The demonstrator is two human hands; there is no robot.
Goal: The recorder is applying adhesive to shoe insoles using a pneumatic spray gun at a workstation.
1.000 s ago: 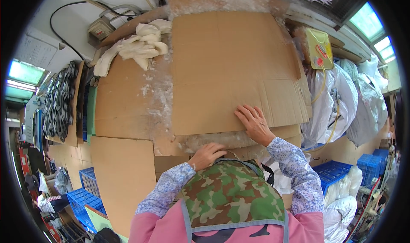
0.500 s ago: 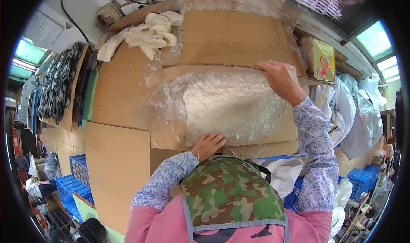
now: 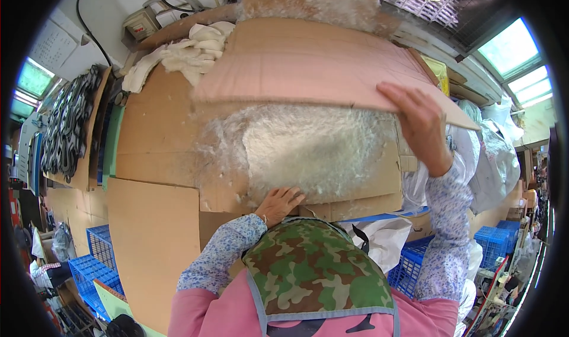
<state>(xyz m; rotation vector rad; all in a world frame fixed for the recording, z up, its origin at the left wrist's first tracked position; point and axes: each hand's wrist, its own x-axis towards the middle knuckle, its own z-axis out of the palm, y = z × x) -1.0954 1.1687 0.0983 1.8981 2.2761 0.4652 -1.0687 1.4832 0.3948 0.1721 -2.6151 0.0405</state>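
A mat of white fluffy fibre (image 3: pixel 296 144) lies on brown cardboard in front of me, loose wisps around its edges. Along its far side, a large pinkish-brown cardboard sheet (image 3: pixel 296 64) is tilted, its near edge above the cardboard. My right hand (image 3: pixel 419 120) is at the right part of that edge, fingers over the top and thumb hidden; it looks closed on the sheet. My left hand (image 3: pixel 280 205) rests flat at the near edge of the fibre, fingers stretched out, holding nothing.
White gloves (image 3: pixel 192 52) are heaped at the far left. Dark strips (image 3: pixel 71 120) hang at the left. A plain cardboard panel (image 3: pixel 154 236) covers the near left. Blue crates (image 3: pixel 98 278) stand below left, another crate (image 3: pixel 409 269) below right. White sacks (image 3: pixel 498 159) stand at the right.
My right hand has moved right and slightly nearer with the cardboard sheet, whose broad pinkish face now shows where only its edge did. My left hand stays by the fibre. The view shifted slightly.
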